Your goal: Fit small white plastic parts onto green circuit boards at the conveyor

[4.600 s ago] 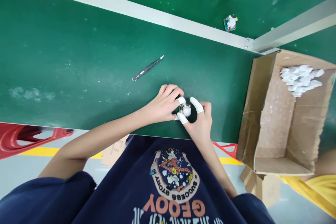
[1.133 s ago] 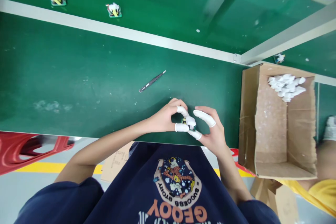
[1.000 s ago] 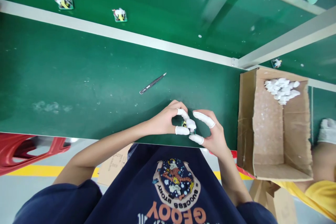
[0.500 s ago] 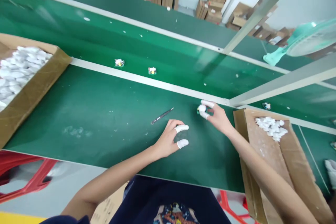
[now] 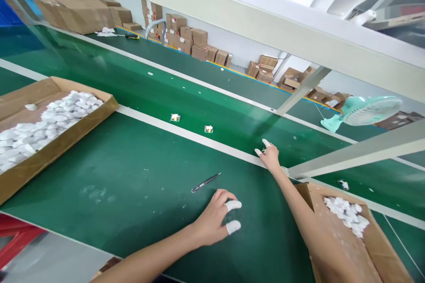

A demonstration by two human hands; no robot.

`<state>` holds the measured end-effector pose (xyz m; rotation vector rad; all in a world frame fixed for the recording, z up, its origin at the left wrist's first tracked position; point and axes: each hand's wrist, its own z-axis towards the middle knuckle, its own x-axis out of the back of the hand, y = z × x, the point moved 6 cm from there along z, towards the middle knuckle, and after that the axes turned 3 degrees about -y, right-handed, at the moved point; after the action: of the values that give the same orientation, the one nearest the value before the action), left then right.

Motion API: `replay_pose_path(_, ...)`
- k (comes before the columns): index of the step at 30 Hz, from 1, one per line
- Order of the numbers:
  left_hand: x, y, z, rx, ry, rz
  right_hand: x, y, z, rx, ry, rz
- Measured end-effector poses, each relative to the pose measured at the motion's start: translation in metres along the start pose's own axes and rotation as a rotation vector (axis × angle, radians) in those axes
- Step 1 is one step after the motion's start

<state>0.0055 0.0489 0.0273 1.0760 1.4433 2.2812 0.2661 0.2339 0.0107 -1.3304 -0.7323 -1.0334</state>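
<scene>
My left hand [image 5: 221,219] rests over the green table, thumb and forefinger apart in white finger covers, with nothing between them. Just beyond it lies a pair of black tweezers [image 5: 206,182]. My right hand [image 5: 269,155] reaches past the white rail onto the green belt. Its covered thumb and forefinger are spread around a small part [image 5: 264,151], mostly hidden by the hand; whether they touch it is unclear. Two small boards with white and yellow pieces, a left one [image 5: 175,117] and a right one [image 5: 208,129], sit on the belt farther left.
A cardboard tray [image 5: 83,128] of white pieces stands at the left, another carton [image 5: 375,225] with white pieces at the right. A white rail [image 5: 199,139] edges the belt. A metal post [image 5: 352,154] and a turquoise fan [image 5: 372,110] stand at the right.
My right hand has moved forward from the table, over the rail, to the belt, with the small part. My left hand keeps its pose. The view has tilted up.
</scene>
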Motion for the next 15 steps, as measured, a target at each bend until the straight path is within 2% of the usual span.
replay_pose_path(5, 0.004, -0.004, -0.002, 0.022, 0.014, 0.024, -0.056, -0.129, 0.042, 0.381, -0.204, 0.055)
replay_pose_path(8, 0.009, -0.006, -0.001, 0.029, 0.039, 0.044, -0.080, -0.181, 0.059, 0.459, -0.286, 0.069)
replay_pose_path(10, 0.010, -0.008, 0.000, 0.048, 0.035, 0.060, -0.080, -0.191, 0.062, 0.451, -0.300, 0.077)
replay_pose_path(12, 0.010, -0.010, 0.000, 0.065, 0.041, 0.077, -0.066, -0.185, 0.053, 0.438, -0.291, 0.092)
replay_pose_path(15, 0.016, -0.012, -0.001, 0.071, 0.155, 0.133, -0.031, -0.160, 0.007, 0.459, -0.297, 0.120)
